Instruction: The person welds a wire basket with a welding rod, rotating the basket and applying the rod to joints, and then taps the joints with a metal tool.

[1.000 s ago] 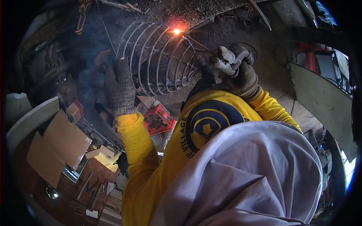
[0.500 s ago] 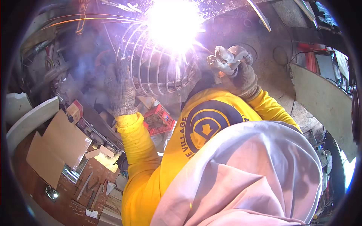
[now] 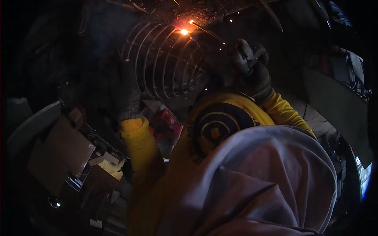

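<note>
A cage of curved metal wires (image 3: 159,59) lies in front of me, with a glowing orange spot at its far edge. My left hand (image 3: 128,88), in a knit glove, is closed at the cage's left side; its fingers are mostly in shadow. In my gloved right hand (image 3: 256,76) is a welding electrode holder (image 3: 245,55), gripped to the right of the cage. A thin welding rod (image 3: 210,33) slants up and left from it. The rod's tip glows, slightly apart from the hot spot on the cage. Small sparks hang around both.
The scene is very dark. A red box (image 3: 167,124) sits below the cage. At lower left are a cardboard sheet (image 3: 59,157) and a curved pale board (image 3: 35,126). A large flat panel (image 3: 338,106) stands at the right.
The blinding white arc has gone out, leaving an orange glow, and the view has darkened. My right hand has shifted slightly right with the holder. The left hand stays at the cage.
</note>
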